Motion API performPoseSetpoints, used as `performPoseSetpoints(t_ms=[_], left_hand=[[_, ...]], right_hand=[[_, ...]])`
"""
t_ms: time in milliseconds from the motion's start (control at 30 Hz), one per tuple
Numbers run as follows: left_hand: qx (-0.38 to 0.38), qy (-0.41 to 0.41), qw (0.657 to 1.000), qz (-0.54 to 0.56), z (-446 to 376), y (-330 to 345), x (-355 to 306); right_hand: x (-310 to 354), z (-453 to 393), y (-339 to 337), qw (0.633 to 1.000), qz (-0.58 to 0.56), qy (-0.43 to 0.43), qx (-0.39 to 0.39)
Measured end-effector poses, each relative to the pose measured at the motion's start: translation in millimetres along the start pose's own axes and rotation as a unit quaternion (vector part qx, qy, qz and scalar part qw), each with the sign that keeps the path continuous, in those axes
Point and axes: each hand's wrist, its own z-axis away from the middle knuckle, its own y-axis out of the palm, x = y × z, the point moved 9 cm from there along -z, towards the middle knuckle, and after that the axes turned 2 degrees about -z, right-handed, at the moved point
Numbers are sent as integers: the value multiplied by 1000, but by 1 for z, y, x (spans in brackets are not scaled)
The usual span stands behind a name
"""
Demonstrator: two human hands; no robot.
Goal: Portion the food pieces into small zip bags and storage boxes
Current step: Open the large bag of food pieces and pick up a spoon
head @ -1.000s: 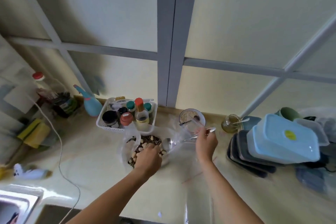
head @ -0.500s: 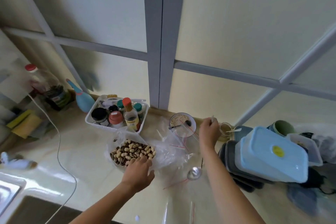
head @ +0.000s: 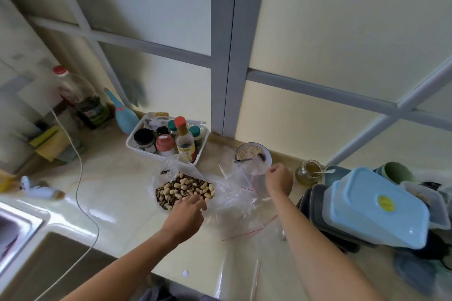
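A pile of peanuts and striped sunflower seeds (head: 183, 187) sits in a clear plastic bag on the counter. My left hand (head: 188, 210) curls over the pile's near edge, fingertips on the nuts and plastic. My right hand (head: 278, 179) is closed, pinching a clear zip bag (head: 255, 170) just in front of a small bowl of oats (head: 253, 153). More clear zip bags with red strips (head: 244, 205) lie crumpled between my hands. A storage box with a light blue lid (head: 376, 208) rests on dark trays (head: 315, 203) at the right.
A white basket of spice bottles (head: 166, 142) stands behind the nuts. A glass jar with a spoon (head: 308, 172) sits right of the oat bowl. A white cable (head: 78, 178) crosses the counter at left, with a sink (head: 14, 222) at the near left.
My right hand has let go of the metal spoon and reached back beside the oat bowl. My left hand has drawn back from the middle of the nut pile to its near edge.
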Motion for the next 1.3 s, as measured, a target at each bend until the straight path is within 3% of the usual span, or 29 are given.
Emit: performPoseSetpoints(t_ms=[200,333,433,567,667,833,1133,1233,1300], left_hand=[[-7,14,1000,22,-8,-11,-10],[-35,57,996,64,-21,-27,-29],[-57,89,982,154,-30,-51,-48],[-86,65,937,333,-33,-96,-60],[-54,8,890,453,-34,-121,-51],[-2,-30,848,529,-28,-137,-21],[115,-39,914,387,-42,-114,11],[105,-16,954,279,-44,-114,17],[83,-12,962,260,-44,-120,21]], right_hand=[[33,14,-62,992,-91,-18,-89],[46,20,-76,990,-133,-8,-41],[62,45,-85,982,-186,9,2],[107,98,-70,981,-167,-22,93],[136,125,-45,977,-171,-55,112],[156,154,-14,961,-240,-38,132],[142,181,15,980,-142,-17,141],[146,182,8,988,-111,-26,100],[150,182,0,991,-111,-30,63]])
